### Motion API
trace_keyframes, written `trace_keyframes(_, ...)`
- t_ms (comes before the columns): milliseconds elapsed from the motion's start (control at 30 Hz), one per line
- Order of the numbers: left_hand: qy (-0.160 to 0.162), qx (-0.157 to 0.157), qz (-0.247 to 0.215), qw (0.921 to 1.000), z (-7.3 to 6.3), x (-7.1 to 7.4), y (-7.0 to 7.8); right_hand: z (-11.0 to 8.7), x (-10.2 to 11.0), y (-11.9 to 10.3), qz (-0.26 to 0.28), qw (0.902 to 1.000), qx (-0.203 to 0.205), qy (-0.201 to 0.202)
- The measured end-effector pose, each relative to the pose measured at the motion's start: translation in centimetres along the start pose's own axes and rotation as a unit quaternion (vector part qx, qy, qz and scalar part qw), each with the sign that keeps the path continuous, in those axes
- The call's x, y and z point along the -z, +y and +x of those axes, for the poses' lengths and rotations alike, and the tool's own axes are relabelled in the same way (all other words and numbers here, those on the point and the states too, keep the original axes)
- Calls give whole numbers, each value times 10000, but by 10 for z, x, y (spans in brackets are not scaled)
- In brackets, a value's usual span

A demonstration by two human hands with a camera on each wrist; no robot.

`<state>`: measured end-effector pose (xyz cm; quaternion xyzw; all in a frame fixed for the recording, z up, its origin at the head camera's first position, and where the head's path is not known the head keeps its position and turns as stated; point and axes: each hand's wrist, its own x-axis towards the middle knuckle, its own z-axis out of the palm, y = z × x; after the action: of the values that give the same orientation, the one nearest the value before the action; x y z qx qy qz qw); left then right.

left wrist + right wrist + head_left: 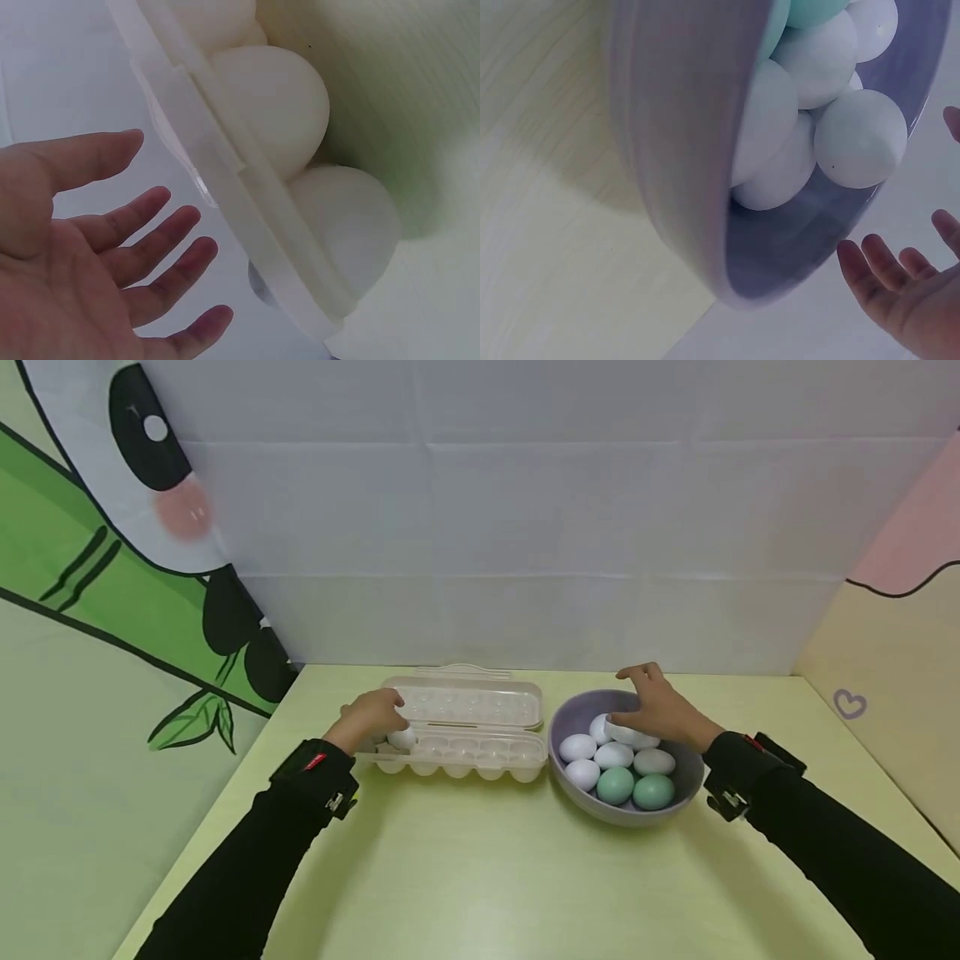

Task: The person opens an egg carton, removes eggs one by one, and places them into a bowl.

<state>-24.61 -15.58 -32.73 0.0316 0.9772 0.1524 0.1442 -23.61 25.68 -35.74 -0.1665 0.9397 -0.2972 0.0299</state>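
A clear plastic egg carton (487, 747) lies with its lid (468, 702) folded back on the table. Over its left end is my left hand (369, 720), near a white egg (402, 739) in a cup. In the left wrist view the fingers of that hand (112, 247) are spread apart beside the carton's rim (247, 206), holding nothing. A purple bowl (622, 817) to the right contains white eggs (579, 748) and green eggs (615, 785). My right hand (666, 708) hovers over its far right side. Its fingers (866, 281) are parted with nothing between them in the right wrist view.
Both containers stand on a pale yellow table (450, 877), towards its back edge. Behind rises a white wall covering (525, 527) with a cartoon drawing at left. A pink and beige panel (892, 677) borders the right side.
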Motion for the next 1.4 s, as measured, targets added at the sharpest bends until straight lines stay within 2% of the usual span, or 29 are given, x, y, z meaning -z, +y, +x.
trace_keyframes(233, -315, 270, 723, 9965, 12, -12, 6, -8, -2, -1, 110, 9997, 221, -83)
trace_keyframes(333, -288, 277, 1117, 9929, 16, -21, 5, -10, -4, -1, 59, 9994, 334, -69)
trace_keyframes(533, 387, 134, 1672, 9851, 21, -34, 1, -10, -8, -3, 45, 9987, 514, 56)
trace_keyframes(600, 576, 111, 1737, 9830, 22, -36, 0, -10, -11, -3, 27, 9984, 551, 87)
trace_keyframes(800, 885, -66, 1787, 9799, 20, -46, -1, -14, -19, -1, 27, 9976, 655, 244)
trace_keyframes(900, 1242, -242, 1789, 9757, 17, -46, -1, -17, -22, -3, 130, 9967, 723, 343)
trace_keyframes(1033, 1970, -523, 1674, 9646, 5, -39, 2, -19, -24, -10, 63, 9954, 856, 429)
trace_keyframes(1200, 2718, -976, 1028, 9519, -18, -32, 18, -17, -20, -26, -497, 9898, 1161, 660)
trace_keyframes(1300, 2836, -1317, 285, 9494, -30, -32, 35, -15, -16, -37, -441, 9865, 1384, 751)
trace_keyframes(1400, 2578, -1611, -518, 9513, -40, -33, 58, -14, -16, -52, -28, 9846, 1624, 648)
